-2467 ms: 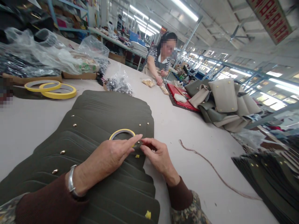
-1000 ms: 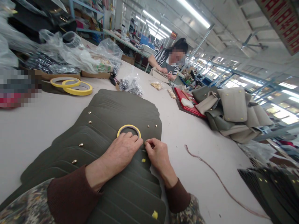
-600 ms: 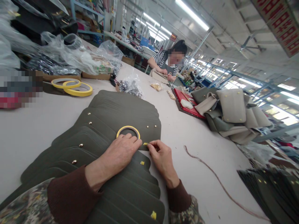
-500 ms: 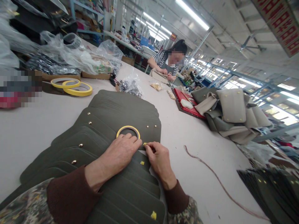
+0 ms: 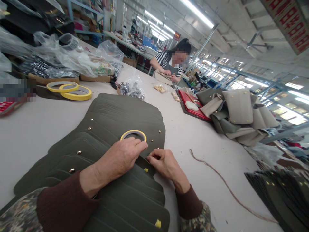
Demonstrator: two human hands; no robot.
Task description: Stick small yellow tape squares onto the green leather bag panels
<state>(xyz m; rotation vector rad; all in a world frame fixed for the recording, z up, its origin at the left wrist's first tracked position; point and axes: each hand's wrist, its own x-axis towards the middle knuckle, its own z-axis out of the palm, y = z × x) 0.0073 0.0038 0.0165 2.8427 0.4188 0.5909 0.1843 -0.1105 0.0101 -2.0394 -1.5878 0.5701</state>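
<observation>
Dark green leather-like panels (image 5: pixel 127 111) lie overlapped in a fanned stack before me, with small gold studs (image 5: pixel 89 128) along both sides. My left hand (image 5: pixel 123 153) is closed on a roll of yellow tape (image 5: pixel 133 131), which stands out past its fingers above the panels. Just right of it, my right hand (image 5: pixel 166 164) is pinched at the right edge of the stack; what lies between its fingertips is hidden. A small yellow tape piece (image 5: pixel 146 170) sits on a panel below the fingertips. Another tape piece (image 5: pixel 158 223) is stuck nearer to me.
Two more yellow tape rolls (image 5: pixel 79 93) lie at the left, near plastic bags (image 5: pixel 70 58). A brown cord (image 5: pixel 224 180) runs along the table at right. Beyond are a red tray (image 5: pixel 190 104), beige and green bag pieces (image 5: pixel 238 106) and a co-worker (image 5: pixel 169 62). Dark panels (image 5: pixel 277 193) stand at lower right.
The right hand has moved slightly down along the panel edge, and the yellow piece at its fingertips no longer shows. The left hand keeps the tape roll and has shifted slightly.
</observation>
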